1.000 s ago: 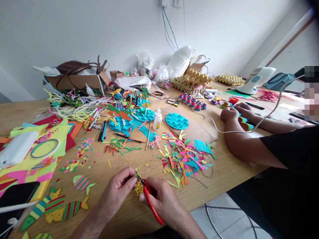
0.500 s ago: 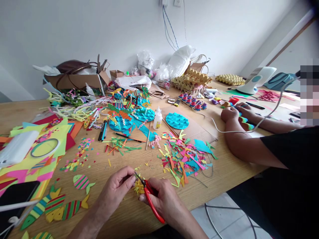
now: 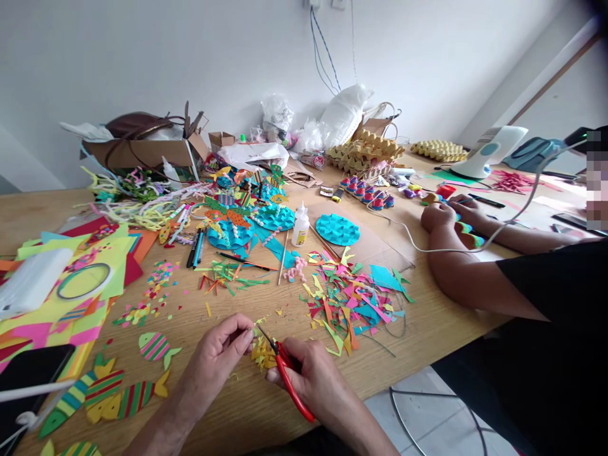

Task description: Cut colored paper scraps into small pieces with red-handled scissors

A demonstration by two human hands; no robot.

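My right hand grips red-handled scissors near the table's front edge, blades pointing up and left. My left hand pinches a small yellow paper piece right at the blade tips. Yellow snippets lie on the wood under both hands. Striped paper fish lie to the left of my left hand.
A pile of coloured paper scraps lies just beyond my right hand. A glue bottle, blue paper discs, pens and coloured sheets fill the wooden table. A person in black sits at the right, hands on a coloured piece.
My left hand has shifted slightly left with the yellow piece and the scissors' blades have moved a little; the person at the right stays put.
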